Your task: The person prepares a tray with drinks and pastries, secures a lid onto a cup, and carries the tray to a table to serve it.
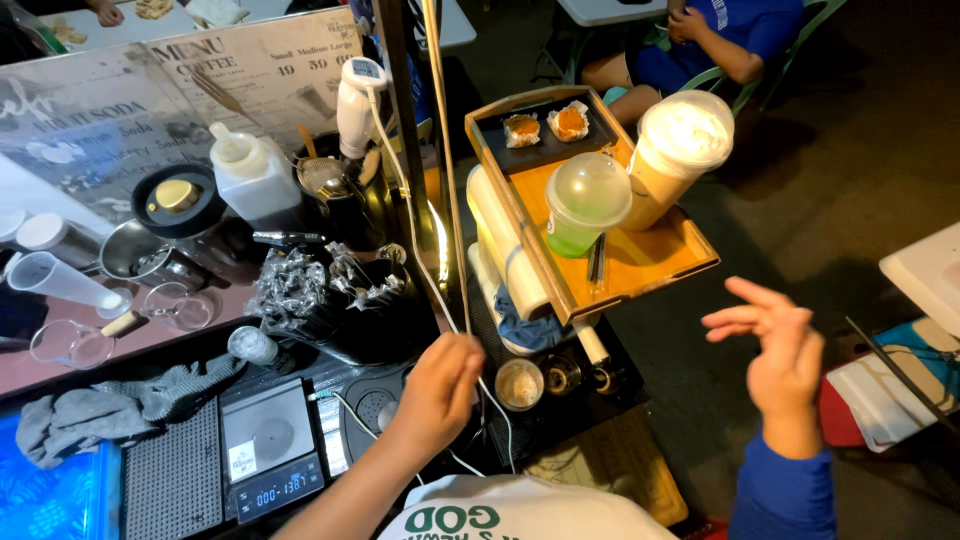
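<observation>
My left hand is closed around a thin pale rod that rises past the stall's dark post; a white cable runs just beside it. My right hand, in a blue sleeve, hovers open in the air over the dark floor, fingers spread and pointing left. It holds nothing. Above and between the hands a wooden tray carries a green drink under a dome lid, a tall creamy drink and a black plate with two pastries.
The counter holds a digital scale, a squeeze bottle, a black bin of foil-wrapped items, glass measuring cups, a grey cloth and a small cup. A seated person in blue is at the top right, a white table at the right.
</observation>
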